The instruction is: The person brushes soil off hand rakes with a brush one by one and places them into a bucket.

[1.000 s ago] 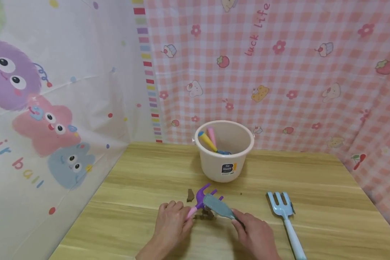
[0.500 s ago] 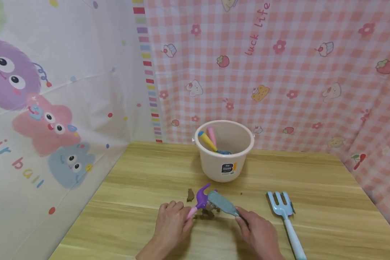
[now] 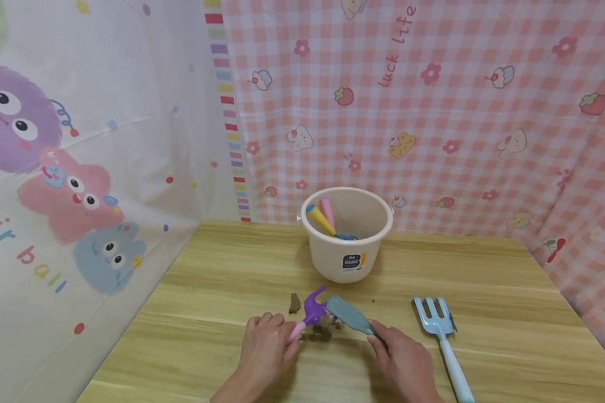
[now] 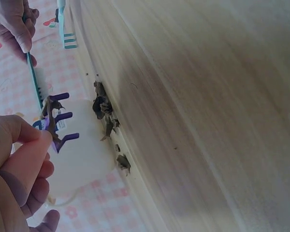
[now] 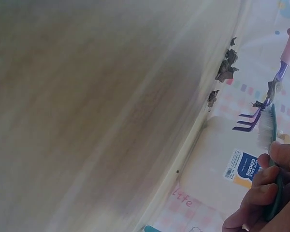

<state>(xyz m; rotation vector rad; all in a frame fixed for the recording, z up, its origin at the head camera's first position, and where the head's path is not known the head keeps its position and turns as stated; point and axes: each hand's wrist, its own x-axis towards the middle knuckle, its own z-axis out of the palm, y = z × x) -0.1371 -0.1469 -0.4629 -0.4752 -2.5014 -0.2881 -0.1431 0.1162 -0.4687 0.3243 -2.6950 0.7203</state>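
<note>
My left hand [image 3: 267, 344] grips the pink handle of a small purple hand rake [image 3: 313, 309], its prongs raised off the table. Brown clumps of dirt cling to the rake head, as the left wrist view shows. In my right hand [image 3: 405, 358] is a grey-green brush [image 3: 350, 314], held by its handle. Its white bristles [image 5: 266, 129] face the rake and touch its head near the prongs. Below the tools, several brown dirt clumps [image 3: 322, 333] lie on the wooden table, and another brown piece [image 3: 294, 303] lies to their left.
A beige bucket [image 3: 345, 260] stands behind the hands, with a yellow handle [image 3: 321, 220] and a pink handle [image 3: 327, 210] sticking up inside. To the right lies a light blue garden fork [image 3: 446, 338]. Patterned cloths [image 3: 383, 112] hang behind and at the sides of the table.
The brush in my right hand has moved right and slightly down across the rake head. More loose dirt shows below the rake. My left hand and the rake stay almost in place.
</note>
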